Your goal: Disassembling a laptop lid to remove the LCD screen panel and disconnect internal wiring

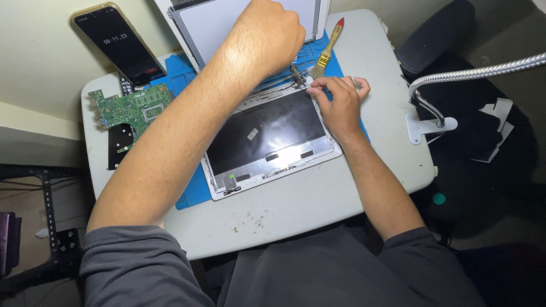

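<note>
An opened white laptop lid shell (pixel 267 142) with a dark inner back lies on a blue work mat (pixel 193 196). My right hand (pixel 339 101) rests on the shell's far right corner, fingertips pinched at the metal hinge (pixel 297 77). My left hand (pixel 270 35) is closed into a fist above the hinge area, over a white display panel (pixel 213 25) leaning at the back. Whether the fist grips a tool is hidden.
A green circuit board (pixel 132 109) lies at the table's left. A phone (pixel 118 42) stands propped behind it. A red-handled brush (pixel 327 50) lies on the mat. A gooseneck lamp arm (pixel 472 73) is clamped to the white table (pixel 296 213) at the right.
</note>
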